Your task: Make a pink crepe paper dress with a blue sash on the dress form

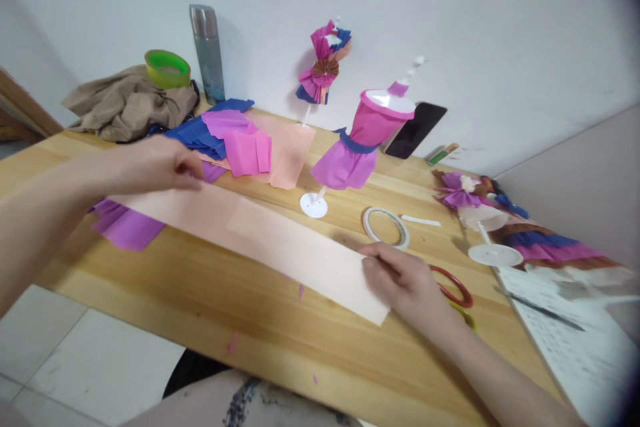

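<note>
A long strip of pale peach crepe paper (pixel 280 240) is stretched between my hands above the wooden table. My left hand (pixel 167 163) pinches its upper edge toward the left. At the right end, my right hand (pixel 400 280) grips the strip between thumb and fingers. Behind the strip stands a small dress form (pixel 370 140) on a white round base, dressed in pink and purple crepe paper with a blue waistband. Close to my right hand lie a roll of double-sided tape (pixel 366 221) and scissors (pixel 457 287), whose red and yellow handles show; their blades are hidden.
Blue, pink and peach crepe sheets (pixel 250 153) lie at the back left, near a brown cloth (pixel 135 103), a green tape roll (pixel 167 73) and a flask (pixel 209 57). A phone (pixel 415 130) leans on the wall. Another dressed form (pixel 325 70) stands behind; written paper (pixel 575 347) lies right.
</note>
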A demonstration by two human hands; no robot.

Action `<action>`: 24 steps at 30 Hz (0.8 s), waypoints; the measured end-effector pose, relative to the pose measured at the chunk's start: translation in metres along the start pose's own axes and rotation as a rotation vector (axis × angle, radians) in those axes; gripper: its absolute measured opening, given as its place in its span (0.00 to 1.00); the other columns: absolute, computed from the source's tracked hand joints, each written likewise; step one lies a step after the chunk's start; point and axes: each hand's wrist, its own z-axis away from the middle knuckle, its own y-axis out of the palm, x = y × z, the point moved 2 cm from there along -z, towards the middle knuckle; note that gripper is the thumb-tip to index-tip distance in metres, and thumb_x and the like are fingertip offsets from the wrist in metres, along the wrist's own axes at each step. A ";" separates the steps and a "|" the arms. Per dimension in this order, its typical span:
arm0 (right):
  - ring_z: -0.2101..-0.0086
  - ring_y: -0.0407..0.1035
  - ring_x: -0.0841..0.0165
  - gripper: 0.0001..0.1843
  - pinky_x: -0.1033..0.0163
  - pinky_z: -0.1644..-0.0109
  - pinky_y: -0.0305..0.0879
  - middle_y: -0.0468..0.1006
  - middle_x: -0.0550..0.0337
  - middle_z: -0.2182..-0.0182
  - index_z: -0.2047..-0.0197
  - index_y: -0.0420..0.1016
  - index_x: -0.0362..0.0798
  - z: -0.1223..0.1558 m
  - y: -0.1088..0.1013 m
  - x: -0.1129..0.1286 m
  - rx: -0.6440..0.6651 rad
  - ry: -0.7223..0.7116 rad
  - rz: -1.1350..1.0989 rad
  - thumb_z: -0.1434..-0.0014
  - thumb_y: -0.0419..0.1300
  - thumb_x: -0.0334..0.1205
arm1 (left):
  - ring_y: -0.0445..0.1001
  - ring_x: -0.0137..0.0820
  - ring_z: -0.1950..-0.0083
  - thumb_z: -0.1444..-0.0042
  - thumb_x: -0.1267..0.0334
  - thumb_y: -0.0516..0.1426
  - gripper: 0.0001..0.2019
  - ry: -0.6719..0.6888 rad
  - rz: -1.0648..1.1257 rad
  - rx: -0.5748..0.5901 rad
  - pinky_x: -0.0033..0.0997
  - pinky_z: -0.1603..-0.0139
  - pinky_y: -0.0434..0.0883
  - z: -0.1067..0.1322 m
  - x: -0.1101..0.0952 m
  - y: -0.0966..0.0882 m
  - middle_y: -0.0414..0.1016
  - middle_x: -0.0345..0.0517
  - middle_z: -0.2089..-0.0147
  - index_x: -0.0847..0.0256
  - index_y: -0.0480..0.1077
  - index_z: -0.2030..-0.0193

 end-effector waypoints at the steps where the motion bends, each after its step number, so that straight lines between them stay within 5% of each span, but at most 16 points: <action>1: 0.78 0.66 0.71 0.10 0.68 0.77 0.60 0.74 0.62 0.76 0.64 0.74 0.48 -0.002 -0.003 0.001 -0.015 0.049 -0.065 0.37 0.53 0.39 | 0.66 0.21 0.68 0.42 0.57 0.53 0.15 -0.026 -0.047 -0.077 0.19 0.64 0.59 -0.005 -0.003 -0.012 0.74 0.33 0.70 0.64 0.77 0.61; 5: 0.77 0.67 0.71 0.08 0.68 0.78 0.61 0.77 0.59 0.73 0.63 0.76 0.48 -0.009 -0.013 0.004 -0.140 0.193 -0.344 0.39 0.57 0.42 | 0.68 0.26 0.55 0.37 0.56 0.48 0.24 0.040 -0.106 -0.529 0.29 0.47 0.62 0.000 -0.023 -0.038 0.71 0.44 0.47 0.68 0.65 0.39; 7: 0.79 0.66 0.71 0.06 0.68 0.79 0.60 0.76 0.59 0.75 0.65 0.76 0.49 -0.012 -0.015 0.008 -0.185 0.226 -0.429 0.41 0.59 0.41 | 0.70 0.26 0.57 0.36 0.54 0.49 0.21 0.056 -0.034 -0.628 0.27 0.48 0.64 0.023 -0.033 -0.021 0.74 0.43 0.52 0.69 0.71 0.48; 9: 0.79 0.65 0.72 0.06 0.68 0.79 0.59 0.76 0.60 0.76 0.67 0.77 0.49 -0.018 -0.015 0.016 -0.191 0.241 -0.469 0.44 0.61 0.41 | 0.73 0.26 0.62 0.35 0.52 0.47 0.20 0.233 0.080 -0.528 0.24 0.55 0.68 0.056 -0.045 0.018 0.78 0.40 0.62 0.64 0.75 0.56; 11: 0.79 0.64 0.72 0.06 0.68 0.78 0.58 0.75 0.61 0.76 0.68 0.77 0.48 -0.026 -0.014 0.025 -0.152 0.247 -0.479 0.46 0.62 0.40 | 0.75 0.32 0.50 0.36 0.46 0.49 0.25 0.555 0.042 -0.319 0.26 0.51 0.69 0.089 -0.058 0.070 0.77 0.44 0.47 0.57 0.67 0.40; 13: 0.79 0.63 0.74 0.06 0.69 0.78 0.56 0.73 0.62 0.77 0.69 0.77 0.47 -0.037 -0.013 0.035 -0.108 0.262 -0.475 0.47 0.62 0.41 | 0.64 0.47 0.35 0.40 0.40 0.50 0.43 0.555 -0.083 -0.319 0.40 0.39 0.63 0.113 -0.066 0.115 0.59 0.64 0.32 0.68 0.44 0.28; 15: 0.80 0.61 0.75 0.07 0.70 0.79 0.54 0.71 0.64 0.79 0.68 0.77 0.46 -0.050 -0.012 0.045 -0.058 0.262 -0.489 0.48 0.62 0.41 | 0.53 0.57 0.30 0.46 0.31 0.47 0.54 0.499 -0.127 -0.378 0.53 0.35 0.55 0.122 -0.076 0.144 0.50 0.75 0.30 0.73 0.34 0.27; 19: 0.80 0.61 0.75 0.06 0.70 0.78 0.55 0.71 0.65 0.80 0.69 0.77 0.46 -0.075 -0.013 0.074 -0.027 0.139 -0.495 0.49 0.60 0.37 | 0.50 0.60 0.29 0.47 0.30 0.46 0.55 0.541 -0.115 -0.254 0.57 0.33 0.51 0.101 -0.110 0.158 0.51 0.80 0.31 0.81 0.42 0.29; 21: 0.79 0.63 0.75 0.06 0.70 0.77 0.56 0.73 0.64 0.78 0.70 0.77 0.46 -0.086 -0.013 0.090 -0.002 0.065 -0.515 0.49 0.58 0.35 | 0.53 0.60 0.30 0.44 0.36 0.51 0.48 0.559 -0.083 -0.170 0.55 0.33 0.51 0.078 -0.137 0.156 0.55 0.79 0.32 0.82 0.52 0.33; 24: 0.78 0.64 0.75 0.07 0.70 0.76 0.56 0.74 0.64 0.78 0.72 0.77 0.44 -0.097 -0.013 0.113 -0.005 -0.037 -0.479 0.49 0.57 0.31 | 0.55 0.59 0.31 0.44 0.43 0.57 0.45 0.609 0.025 -0.113 0.51 0.32 0.51 0.036 -0.184 0.154 0.58 0.79 0.34 0.84 0.54 0.35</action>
